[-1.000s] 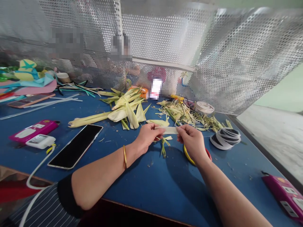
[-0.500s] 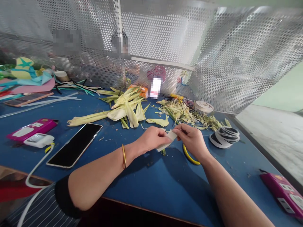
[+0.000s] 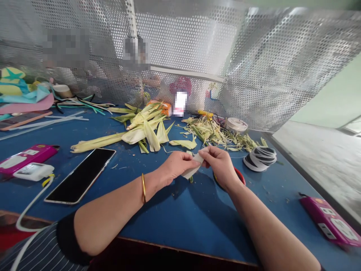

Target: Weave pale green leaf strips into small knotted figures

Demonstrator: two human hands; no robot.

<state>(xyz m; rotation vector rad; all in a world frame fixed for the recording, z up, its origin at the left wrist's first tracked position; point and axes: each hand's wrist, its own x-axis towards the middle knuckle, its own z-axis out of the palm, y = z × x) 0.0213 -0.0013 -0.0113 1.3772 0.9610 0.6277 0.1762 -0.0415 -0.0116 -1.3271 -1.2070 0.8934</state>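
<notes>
A pale, flat strip of corn husk [image 3: 187, 174] slants between my two hands. My left hand [image 3: 179, 165] pinches its lower left part between thumb and fingers. At the upper end, my right hand [image 3: 219, 163] grips it with closed fingertips. Just below the strip, a bit of a small knotted green husk piece [image 3: 191, 180] shows on the table; the rest is covered. Under my right hand lies a curved red and yellow thing [image 3: 240, 175], mostly hidden. Behind my hands rests a loose husk leaf [image 3: 184, 143].
Corn husks [image 3: 152, 131] and shredded husk scraps [image 3: 210, 131] lie farther back on the blue table [image 3: 175, 226]. To the left are a black-screened phone [image 3: 81, 175] and a magenta device [image 3: 26, 160]. A ribbon roll [image 3: 259, 159] and another magenta device [image 3: 329, 220] sit right. Perforated metal panels [image 3: 183, 41] rise behind.
The husk strip went from being held level between both hands to a downward-left slant. My left hand shifted along it. The view has turned slightly right.
</notes>
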